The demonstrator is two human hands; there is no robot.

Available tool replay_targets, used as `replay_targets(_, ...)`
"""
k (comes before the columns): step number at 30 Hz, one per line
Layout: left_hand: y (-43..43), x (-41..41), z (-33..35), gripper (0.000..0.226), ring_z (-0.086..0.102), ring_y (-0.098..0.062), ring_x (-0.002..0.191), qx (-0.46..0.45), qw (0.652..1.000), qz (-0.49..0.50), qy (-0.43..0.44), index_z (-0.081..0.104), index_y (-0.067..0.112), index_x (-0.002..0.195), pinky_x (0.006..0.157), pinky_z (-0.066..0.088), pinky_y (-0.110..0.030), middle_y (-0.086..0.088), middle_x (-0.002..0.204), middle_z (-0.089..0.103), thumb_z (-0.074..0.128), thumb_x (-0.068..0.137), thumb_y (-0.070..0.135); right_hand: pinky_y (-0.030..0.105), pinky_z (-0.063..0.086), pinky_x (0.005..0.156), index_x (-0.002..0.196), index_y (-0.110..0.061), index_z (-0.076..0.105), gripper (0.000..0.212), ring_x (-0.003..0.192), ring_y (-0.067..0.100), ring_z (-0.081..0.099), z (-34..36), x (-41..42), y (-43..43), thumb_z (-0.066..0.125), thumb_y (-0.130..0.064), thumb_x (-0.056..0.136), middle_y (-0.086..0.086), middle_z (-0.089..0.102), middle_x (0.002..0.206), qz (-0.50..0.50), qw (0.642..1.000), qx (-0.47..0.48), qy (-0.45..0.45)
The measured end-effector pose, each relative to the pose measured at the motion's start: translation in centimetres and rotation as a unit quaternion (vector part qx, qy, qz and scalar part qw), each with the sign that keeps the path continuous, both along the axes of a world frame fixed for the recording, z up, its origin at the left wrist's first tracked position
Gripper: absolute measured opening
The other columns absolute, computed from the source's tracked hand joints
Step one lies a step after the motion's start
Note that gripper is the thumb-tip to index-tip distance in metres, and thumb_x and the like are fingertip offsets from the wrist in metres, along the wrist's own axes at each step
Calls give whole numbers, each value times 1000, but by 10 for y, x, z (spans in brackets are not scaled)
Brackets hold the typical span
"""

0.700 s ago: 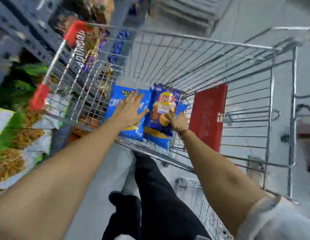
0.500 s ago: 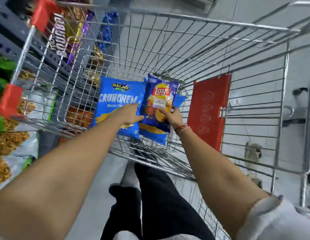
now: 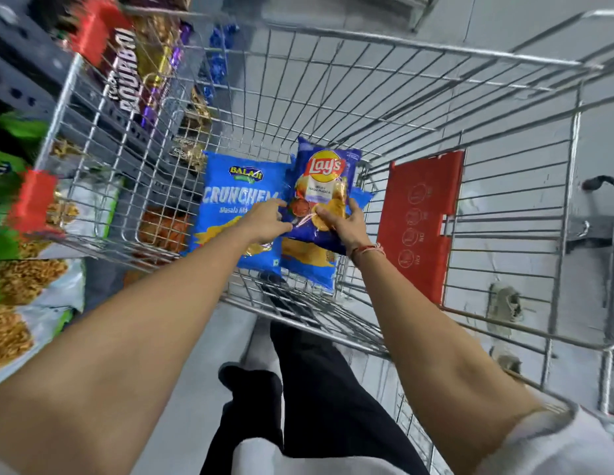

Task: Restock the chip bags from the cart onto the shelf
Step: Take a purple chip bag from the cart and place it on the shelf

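Inside the wire cart [image 3: 394, 42] lie a light blue Crunchem chip bag [image 3: 230, 207] and a dark blue Lay's chip bag [image 3: 324, 173], with another blue bag [image 3: 310, 265] partly hidden beneath it. My right hand [image 3: 343, 222] grips the lower part of the Lay's bag, which is lifted and tilted. My left hand [image 3: 266, 221] rests over the Crunchem bag, its fingertips touching the Lay's bag's left edge. Whether the left hand holds either bag is unclear.
A red fold-down panel [image 3: 422, 221] hangs on the cart's near right wall. Shelves [image 3: 21, 66] with snack bags [image 3: 21, 289] and chocolate packs [image 3: 127, 73] run along the left, seen partly through the cart's wires. Grey floor and my dark trouser legs lie below.
The Lay's bag has come up higher in my right hand. My left hand slid right from the Crunchem bag toward the Lay's bag's edge. The camera view has shifted closer over the cart.
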State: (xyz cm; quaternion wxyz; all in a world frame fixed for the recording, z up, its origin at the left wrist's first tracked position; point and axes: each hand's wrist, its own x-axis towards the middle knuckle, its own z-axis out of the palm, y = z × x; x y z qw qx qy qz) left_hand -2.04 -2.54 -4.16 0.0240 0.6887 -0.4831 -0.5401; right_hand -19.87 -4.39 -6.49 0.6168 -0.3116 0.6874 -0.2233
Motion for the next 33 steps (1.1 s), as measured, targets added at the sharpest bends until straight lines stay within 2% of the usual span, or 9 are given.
replay_targets(5,12,22,74,52,60,-30,107,-151,988,39,-10,45,5,131,88,41,-27,-18,124,59,63,84,18,15,56,75,146,-8,25,85,97,14,64,46,8,-13,76,-14,77,2,59,120,-18,996,-69,-47)
replay_targets(8,30,45,133,45,61,-29,107,-263,960,97,-22,53,2,125,94,43,-31,-19,118,63,64,82,12,34,54,92,142,-10,33,82,103,19,65,94,22,-19,78,-15,73,6,63,120,-25,988,-125,-84)
replay_targets(12,68,81,217,40,61,-25,107,-381,912,132,-79,58,6,121,93,42,-25,-15,116,65,64,83,15,31,57,81,109,-28,62,54,83,9,71,183,53,-15,83,-31,59,-11,77,89,30,964,-223,-143)
replay_targets(15,105,103,283,37,60,-23,105,-469,857,160,-139,60,11,118,91,45,-28,-12,115,65,64,82,18,22,58,67,101,-26,61,36,79,6,73,257,84,-3,77,-17,70,-13,77,84,82,926,-301,-214)
replay_targets(17,133,115,328,35,60,-23,105,-520,817,175,-178,60,12,117,91,49,-35,-10,115,65,64,83,20,21,57,67,103,-21,61,32,81,7,73,306,104,11,73,-7,77,-11,78,86,119,898,-347,-244)
replay_targets(22,209,144,430,35,59,-19,105,-605,713,217,-280,61,14,116,91,49,-37,-6,114,64,59,83,27,38,54,92,123,-3,54,49,104,26,66,414,154,52,72,-8,78,15,67,119,197,831,-419,-309)
replay_targets(26,279,162,495,35,59,-17,104,-636,625,257,-372,61,16,115,88,48,-30,-4,112,63,59,82,27,31,56,85,112,-11,60,48,91,13,69,485,202,95,76,-19,67,-3,74,99,259,762,-452,-384)
replay_targets(29,335,176,529,34,56,-16,102,-635,556,287,-452,61,13,113,91,40,-25,-9,111,65,60,82,25,33,55,88,104,-19,61,45,93,14,68,526,240,130,77,-26,63,-4,74,99,316,706,-471,-424)
replay_targets(33,416,190,554,33,58,-19,101,-602,500,333,-526,62,11,112,91,42,-28,-11,108,66,60,81,23,19,56,75,101,-23,62,41,87,5,71,568,296,186,76,-24,63,-12,77,91,380,645,-451,-487)
